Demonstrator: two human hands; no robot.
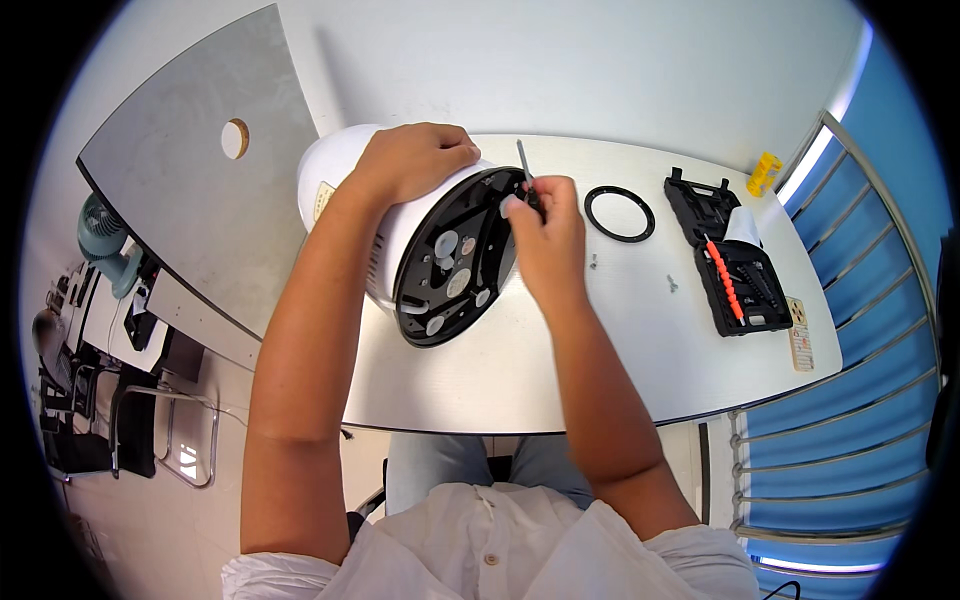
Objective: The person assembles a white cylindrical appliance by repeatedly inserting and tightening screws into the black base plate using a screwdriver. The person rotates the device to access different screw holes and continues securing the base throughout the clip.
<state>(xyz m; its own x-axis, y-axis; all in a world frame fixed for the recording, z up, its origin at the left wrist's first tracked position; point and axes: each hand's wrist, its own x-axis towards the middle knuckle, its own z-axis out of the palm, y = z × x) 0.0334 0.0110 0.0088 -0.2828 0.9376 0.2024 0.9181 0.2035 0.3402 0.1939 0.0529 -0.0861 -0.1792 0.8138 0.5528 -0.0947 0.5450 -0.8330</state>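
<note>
A white rounded appliance (340,155), which looks like a rice cooker, lies tilted on its side on the table. Its black underside (478,262) faces right and towards me, with several round pale pads or stickers on it. My left hand (418,162) rests over the top of the white body, fingers bent around it near the base's upper edge. In my right hand (548,230) is a screwdriver (524,160), held at its dark handle, its metal shaft pointing up and away from the base. My right fingers are beside the upper right rim of the underside.
Right of my hand lie a black ring (621,238) and several small screws (672,284). An open black tool case (765,318) holds bits and an orange flexible shaft (724,280). Behind it stands a yellow object (764,174). A grey panel (190,150) borders the table's left; metal railings (850,315) are right.
</note>
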